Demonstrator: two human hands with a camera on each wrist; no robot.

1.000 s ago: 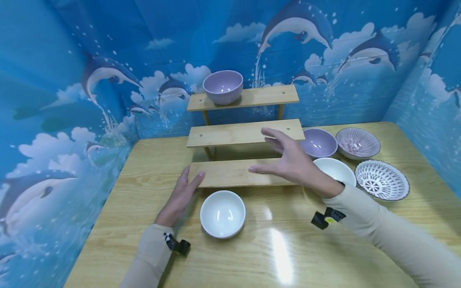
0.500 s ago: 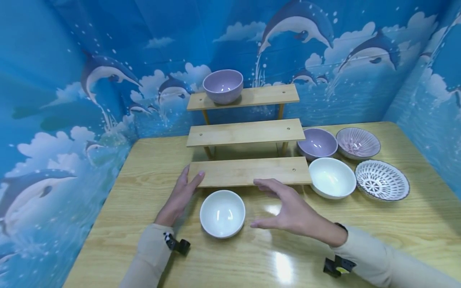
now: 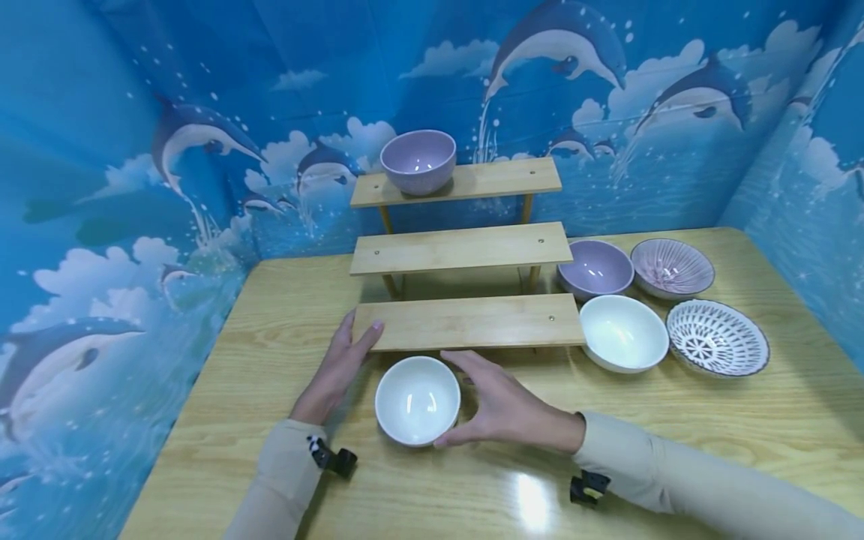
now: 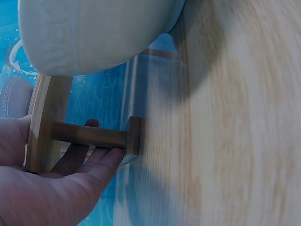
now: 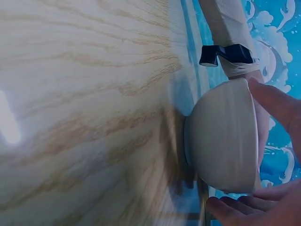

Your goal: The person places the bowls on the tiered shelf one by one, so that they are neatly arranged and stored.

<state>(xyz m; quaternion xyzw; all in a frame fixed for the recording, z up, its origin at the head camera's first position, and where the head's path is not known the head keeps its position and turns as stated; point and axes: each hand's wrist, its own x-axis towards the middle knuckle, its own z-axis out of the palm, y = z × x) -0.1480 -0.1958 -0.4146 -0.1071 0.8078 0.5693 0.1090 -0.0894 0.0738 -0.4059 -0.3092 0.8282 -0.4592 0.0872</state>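
My left hand (image 3: 337,367) grips the left end of the lowest step of a wooden shelf rack (image 3: 466,322). In the left wrist view its fingers (image 4: 101,167) lie behind the rack's short leg (image 4: 89,134). A plain white bowl (image 3: 417,401) stands upright on the table before that step. My right hand (image 3: 502,405) reaches about the bowl's right side with thumb and fingers spread. The right wrist view shows the thumb at the rim of the white bowl (image 5: 221,136), and fingers (image 5: 225,209) beside its far side; whether they all touch it I cannot tell.
On the top step sits a purple bowl (image 3: 418,163). Right of the rack stand another purple bowl (image 3: 595,268), a striped bowl (image 3: 671,268), a second white bowl (image 3: 624,334) and a patterned bowl (image 3: 717,337). A dolphin-printed backdrop (image 3: 337,75) borders the wooden table (image 3: 290,300).
My right hand has come from over the shelf steps, down and leftward, to the near white bowl. My left hand has stayed on the step's end, and the bowls have not moved.
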